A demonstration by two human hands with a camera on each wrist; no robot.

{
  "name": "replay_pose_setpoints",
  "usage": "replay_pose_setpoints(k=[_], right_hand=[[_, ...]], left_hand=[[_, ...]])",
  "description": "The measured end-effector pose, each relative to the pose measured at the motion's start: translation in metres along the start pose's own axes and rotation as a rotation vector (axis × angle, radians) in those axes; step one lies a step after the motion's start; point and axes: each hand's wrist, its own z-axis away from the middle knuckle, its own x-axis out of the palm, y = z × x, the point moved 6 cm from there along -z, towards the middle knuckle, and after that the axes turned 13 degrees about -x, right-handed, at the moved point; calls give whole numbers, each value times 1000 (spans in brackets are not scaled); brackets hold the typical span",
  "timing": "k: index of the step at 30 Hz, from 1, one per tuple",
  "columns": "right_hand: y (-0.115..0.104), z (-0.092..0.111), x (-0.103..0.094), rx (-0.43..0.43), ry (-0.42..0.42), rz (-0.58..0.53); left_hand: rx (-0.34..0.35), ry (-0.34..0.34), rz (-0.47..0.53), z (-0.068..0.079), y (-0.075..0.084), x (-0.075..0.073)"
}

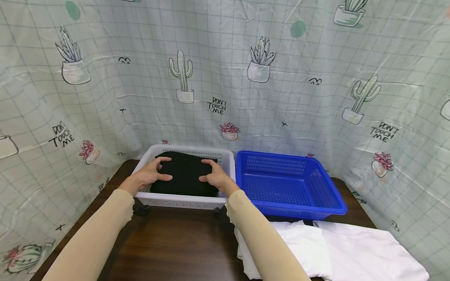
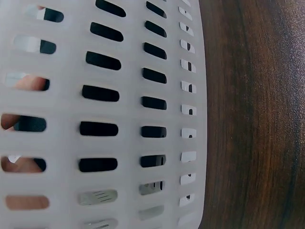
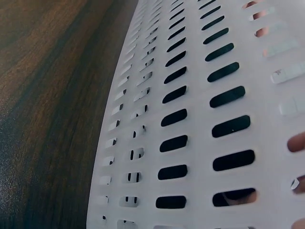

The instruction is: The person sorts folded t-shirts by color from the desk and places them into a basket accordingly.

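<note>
A black folded cloth [image 1: 186,173] lies inside the white slotted basket [image 1: 183,201]. At the cloth's left side is my left hand [image 1: 149,173], thumb and fingers spread apart over its edge. My right hand [image 1: 218,178] mirrors it at the right side, thumb and fingers also apart on the cloth. Both wrists cross over the basket's front rim. In the left wrist view, bits of skin and dark cloth show through the slots of the basket wall [image 2: 131,114]. The right wrist view likewise has the slotted wall [image 3: 195,138] in front, hiding most of the hand.
To the right of the white basket stands a blue basket [image 1: 277,205], its slotted floor visible. White folded cloths [image 1: 365,249] lie at the front right, partly behind my right sleeve. The dark wooden table [image 1: 175,242] backs onto a patterned curtain [image 1: 211,70].
</note>
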Motion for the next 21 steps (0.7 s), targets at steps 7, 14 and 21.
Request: replay_pose_setpoints(k=[7,14,21], right_hand=[[-2,3,1,28,-14,1],[0,6,1,64,-27,60],[3,4,2,85,-39,107]], left_hand=[[-14,4,-24,0,0,2],[-35,5,-66,-2,-1,2],[-54,-10,-76,-2,-6,4]])
